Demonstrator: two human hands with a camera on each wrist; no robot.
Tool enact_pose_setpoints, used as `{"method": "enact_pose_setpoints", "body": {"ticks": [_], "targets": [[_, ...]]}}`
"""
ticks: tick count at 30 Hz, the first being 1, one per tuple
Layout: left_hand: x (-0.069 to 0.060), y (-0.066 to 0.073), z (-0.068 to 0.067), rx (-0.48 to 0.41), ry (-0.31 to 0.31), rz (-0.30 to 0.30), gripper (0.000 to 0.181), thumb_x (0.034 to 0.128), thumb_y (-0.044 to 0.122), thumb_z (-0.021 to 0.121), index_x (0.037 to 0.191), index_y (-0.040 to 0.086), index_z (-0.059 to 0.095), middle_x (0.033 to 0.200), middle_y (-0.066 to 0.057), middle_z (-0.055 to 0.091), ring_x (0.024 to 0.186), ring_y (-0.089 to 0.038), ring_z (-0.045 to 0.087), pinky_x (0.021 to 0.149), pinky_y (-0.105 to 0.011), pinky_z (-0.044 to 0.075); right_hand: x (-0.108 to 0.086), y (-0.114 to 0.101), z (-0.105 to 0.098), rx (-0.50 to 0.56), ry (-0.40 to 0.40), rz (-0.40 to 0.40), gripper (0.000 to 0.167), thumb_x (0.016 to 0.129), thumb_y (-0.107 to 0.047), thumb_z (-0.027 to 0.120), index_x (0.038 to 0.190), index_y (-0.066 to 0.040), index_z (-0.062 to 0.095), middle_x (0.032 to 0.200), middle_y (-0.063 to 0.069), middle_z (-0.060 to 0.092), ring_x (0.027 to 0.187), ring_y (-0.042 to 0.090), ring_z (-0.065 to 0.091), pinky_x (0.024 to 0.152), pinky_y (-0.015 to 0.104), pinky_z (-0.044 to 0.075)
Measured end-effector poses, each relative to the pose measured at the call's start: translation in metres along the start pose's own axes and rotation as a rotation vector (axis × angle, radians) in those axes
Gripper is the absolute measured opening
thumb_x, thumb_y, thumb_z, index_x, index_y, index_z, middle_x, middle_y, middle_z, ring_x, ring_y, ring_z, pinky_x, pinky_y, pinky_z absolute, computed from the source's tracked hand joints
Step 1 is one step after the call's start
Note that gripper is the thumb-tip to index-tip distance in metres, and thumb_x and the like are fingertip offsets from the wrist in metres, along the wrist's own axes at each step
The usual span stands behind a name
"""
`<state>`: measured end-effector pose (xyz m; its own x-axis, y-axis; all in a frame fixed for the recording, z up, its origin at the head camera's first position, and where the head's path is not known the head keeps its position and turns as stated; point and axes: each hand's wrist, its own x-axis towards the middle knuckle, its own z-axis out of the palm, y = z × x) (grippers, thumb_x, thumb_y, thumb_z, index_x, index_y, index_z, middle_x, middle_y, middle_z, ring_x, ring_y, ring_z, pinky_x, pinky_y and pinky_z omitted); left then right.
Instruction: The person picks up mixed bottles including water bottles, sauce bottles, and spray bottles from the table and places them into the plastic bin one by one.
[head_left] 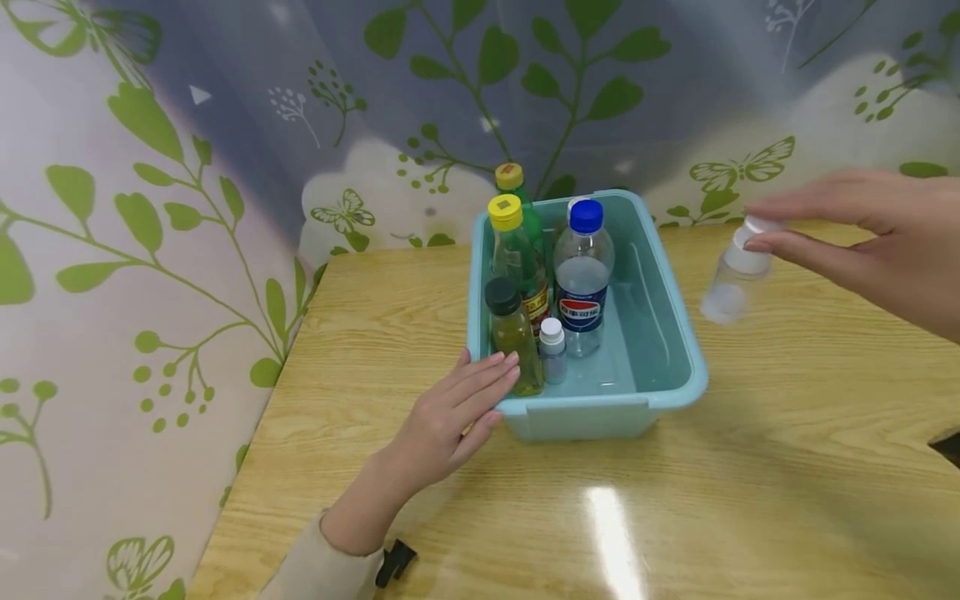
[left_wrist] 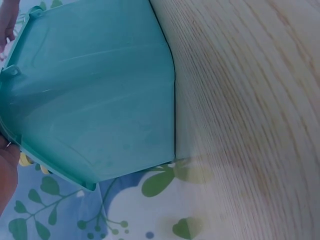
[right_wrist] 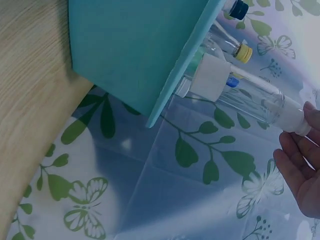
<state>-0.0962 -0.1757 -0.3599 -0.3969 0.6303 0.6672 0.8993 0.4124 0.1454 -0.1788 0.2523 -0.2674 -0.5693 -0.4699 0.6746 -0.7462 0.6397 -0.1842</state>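
A blue-green plastic basin [head_left: 675, 333] stands on the wooden table with several bottles in it. My left hand [head_left: 450, 412] rests on its near left corner, fingers extended over the rim beside a dark-capped bottle [head_left: 517, 333] of yellowish liquid. Right of the basin, my right hand [head_left: 877, 242] pinches a small clear bottle [head_left: 726, 292] by its white cap, tilted and held above the table. The right wrist view shows this clear bottle [right_wrist: 250, 97] between fingertips and thumb, outside the basin rim. The left wrist view shows mostly the basin's outer wall [left_wrist: 100, 100].
Inside the basin stand a blue-capped Pepsi bottle [head_left: 583, 279], two green yellow-capped bottles [head_left: 517, 254] and a small white-capped bottle [head_left: 553, 358]. Another light cap shows partly behind the Pepsi bottle. A leaf-patterned curtain [head_left: 405, 108] hangs behind the wooden table [head_left: 375, 333].
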Motion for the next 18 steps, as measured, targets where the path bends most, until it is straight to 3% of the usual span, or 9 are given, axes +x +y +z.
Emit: {"method": "enact_pose_setpoints", "body": {"ticks": [2,3,5,7,8,10,11,15,18], "targets": [[0.000,0.000,0.000,-0.002,-0.002,-0.001,0.042,0.1039,0.025,0.036,0.126,-0.004,0.058,0.132,-0.015,0.057,0.122,-0.029,0.053,0.111,-0.046,0.033,-0.007,0.030,0.010,0.057,-0.014,-0.056,0.054,0.063,-0.011,0.088,0.114,-0.018,0.071,0.112,0.003,0.070,0.105,0.014,0.064,0.086,0.005,0.042],[0.000,0.000,0.000,-0.003,-0.003,-0.002,0.042,0.1039,0.025,0.037,0.126,-0.004,0.058,0.132,-0.015,0.057,0.123,-0.029,0.053,0.111,-0.046,0.033,-0.006,0.035,0.013,0.075,-0.017,-0.075,0.054,0.061,-0.011,0.089,0.111,-0.017,0.072,0.111,0.002,0.070,0.105,0.012,0.063,0.085,0.007,0.043],[0.000,0.000,0.000,-0.003,-0.004,-0.003,0.042,0.1038,0.025,0.037,0.127,-0.003,0.058,0.132,-0.015,0.057,0.123,-0.029,0.053,0.111,-0.046,0.033,0.007,0.014,0.013,0.098,-0.017,-0.123,0.039,0.068,-0.015,0.086,0.105,-0.011,0.074,0.105,0.000,0.072,0.103,0.003,0.062,0.082,0.007,0.044],[0.000,0.000,0.000,-0.004,-0.007,-0.007,0.042,0.1039,0.025,0.037,0.127,-0.003,0.058,0.132,-0.015,0.057,0.124,-0.028,0.053,0.111,-0.046,0.032,0.026,-0.026,0.007,0.088,-0.014,-0.146,0.030,0.078,-0.029,0.078,0.099,-0.008,0.076,0.097,0.003,0.073,0.099,-0.008,0.058,0.078,0.005,0.042],[0.000,0.000,0.000,-0.005,-0.008,-0.007,0.042,0.1039,0.025,0.036,0.126,-0.003,0.058,0.133,-0.014,0.056,0.124,-0.028,0.052,0.111,-0.046,0.032,0.037,-0.049,0.002,0.066,-0.024,-0.128,0.032,0.083,-0.036,0.071,0.096,-0.007,0.076,0.091,0.004,0.073,0.093,-0.013,0.055,0.072,0.006,0.041],[0.000,0.000,0.000,-0.004,-0.008,-0.006,0.043,0.1039,0.026,0.036,0.126,-0.004,0.058,0.132,-0.014,0.057,0.124,-0.028,0.052,0.111,-0.046,0.032,0.052,-0.075,-0.001,0.031,-0.034,-0.191,0.052,0.090,-0.051,0.055,0.095,-0.004,0.075,0.086,0.005,0.073,0.087,-0.017,0.051,0.065,0.005,0.040],[0.000,0.000,0.000,-0.003,-0.007,-0.006,0.043,0.1039,0.026,0.036,0.125,-0.005,0.059,0.132,-0.015,0.057,0.124,-0.028,0.052,0.111,-0.046,0.032,0.056,-0.078,0.000,0.026,-0.038,-0.215,0.060,0.090,-0.057,0.048,0.094,-0.004,0.075,0.085,0.004,0.073,0.085,-0.016,0.052,0.064,0.006,0.041],[0.000,0.000,0.000,0.000,-0.004,-0.007,0.044,0.1040,0.026,0.036,0.123,-0.005,0.060,0.132,-0.015,0.057,0.125,-0.027,0.052,0.111,-0.046,0.032,0.066,-0.080,0.009,0.010,-0.077,-0.263,0.061,0.091,-0.059,0.045,0.097,-0.006,0.075,0.083,0.005,0.073,0.072,0.006,0.057,0.055,0.013,0.042],[0.000,0.000,0.000,0.002,-0.007,-0.009,0.044,0.1040,0.026,0.036,0.124,-0.005,0.060,0.132,-0.015,0.057,0.124,-0.027,0.052,0.111,-0.046,0.033,0.071,-0.081,0.017,0.040,-0.114,-0.255,0.062,0.089,-0.060,0.043,0.099,-0.007,0.075,0.083,0.003,0.073,0.067,0.013,0.056,0.051,0.014,0.040]]}}
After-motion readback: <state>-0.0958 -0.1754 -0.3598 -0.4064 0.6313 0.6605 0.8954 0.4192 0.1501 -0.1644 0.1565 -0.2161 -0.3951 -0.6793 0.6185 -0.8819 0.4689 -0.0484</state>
